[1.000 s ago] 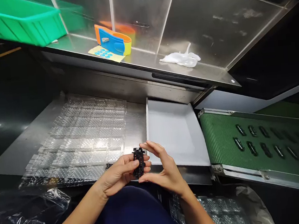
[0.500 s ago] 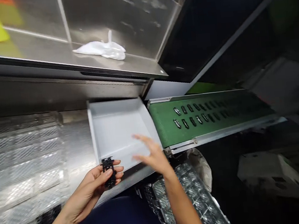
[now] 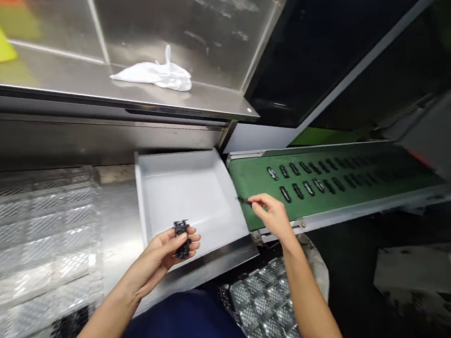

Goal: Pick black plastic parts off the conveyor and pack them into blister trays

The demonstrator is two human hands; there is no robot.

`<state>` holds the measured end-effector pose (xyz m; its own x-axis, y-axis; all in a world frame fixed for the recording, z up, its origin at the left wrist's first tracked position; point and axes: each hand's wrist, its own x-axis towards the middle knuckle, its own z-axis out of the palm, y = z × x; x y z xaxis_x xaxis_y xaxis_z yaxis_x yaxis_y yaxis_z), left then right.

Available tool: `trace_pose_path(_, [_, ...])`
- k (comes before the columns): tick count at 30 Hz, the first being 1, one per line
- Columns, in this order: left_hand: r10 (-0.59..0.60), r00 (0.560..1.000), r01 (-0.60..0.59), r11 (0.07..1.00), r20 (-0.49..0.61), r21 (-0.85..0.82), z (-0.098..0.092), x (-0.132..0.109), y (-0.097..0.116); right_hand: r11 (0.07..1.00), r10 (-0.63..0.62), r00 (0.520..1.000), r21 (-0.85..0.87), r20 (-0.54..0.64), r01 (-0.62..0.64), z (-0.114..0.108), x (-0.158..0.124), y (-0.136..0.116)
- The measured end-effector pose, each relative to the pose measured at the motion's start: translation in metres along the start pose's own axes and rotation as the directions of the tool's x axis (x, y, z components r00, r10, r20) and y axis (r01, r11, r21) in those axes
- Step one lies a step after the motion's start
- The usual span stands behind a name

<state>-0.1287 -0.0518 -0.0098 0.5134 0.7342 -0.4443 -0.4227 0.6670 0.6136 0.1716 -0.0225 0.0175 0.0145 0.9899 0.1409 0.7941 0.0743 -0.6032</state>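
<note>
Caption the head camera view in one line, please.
Left hand holds black parts; right hand pinches one at the green conveyor belt.

Black plastic frame (image 3: pixel 182 239) (notched edges), held upright.

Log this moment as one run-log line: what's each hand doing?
Left hand: holds black parts above white tray | right hand: pinches one black piece over green conveyor belt

Steel shelf (image 3: pixel 203 99) with white gloves (image 3: pixel 153 76)
</note>
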Motion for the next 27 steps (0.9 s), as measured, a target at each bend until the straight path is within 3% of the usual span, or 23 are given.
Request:
trace_pose_path(1, [-0.013, 0.999, 0.012, 1.0, 0.032, 0.028, -0.003, -0.002, 0.001, 0.994, -0.09, 0.988, 0.071, 0.129, 0.081, 0.005, -0.009, -0.022])
trace_pose_path(3, [-0.076, 0.991, 0.067, 0.995, 0.108, 0.078, -0.01, -0.007, 0.0, 0.946, -0.301, 0.875, 0.235, 0.38, 0.223, 0.015, -0.025, -0.064])
trace_pose_path(5, [-0.133, 0.98, 0.119, 0.988, 0.151, 0.096, -0.017, -0.016, -0.002, 0.895, -0.426, 0.764, 0.347, 0.485, 0.279, 0.027, -0.035, -0.099])
trace_pose_path(6, [-0.145, 0.977, 0.132, 0.987, 0.154, 0.093, -0.02, -0.022, -0.003, 0.886, -0.44, 0.754, 0.37, 0.487, 0.278, 0.035, -0.039, -0.112])
trace_pose_path(11, [-0.077, 0.991, 0.078, 0.997, 0.113, -0.002, -0.033, -0.054, -0.007, 0.883, -0.375, 0.875, 0.405, 0.306, 0.236, 0.078, -0.053, -0.142])
trace_pose_path(13, [-0.024, 0.998, 0.027, 0.998, 0.063, -0.058, -0.039, -0.064, -0.008, 0.876, -0.371, 0.892, 0.417, 0.258, 0.243, 0.092, -0.061, -0.148])
trace_pose_path(19, [0.025, 1.0, -0.025, 0.996, -0.007, -0.091, -0.056, -0.084, -0.009, 0.833, -0.486, 0.814, 0.45, 0.319, 0.321, 0.109, -0.08, -0.16])
trace_pose_path(27, [-0.001, 1.0, 0.002, 0.999, 0.029, -0.032, -0.058, -0.091, -0.007, 0.833, -0.515, 0.743, 0.453, 0.428, 0.317, 0.095, -0.079, -0.165])
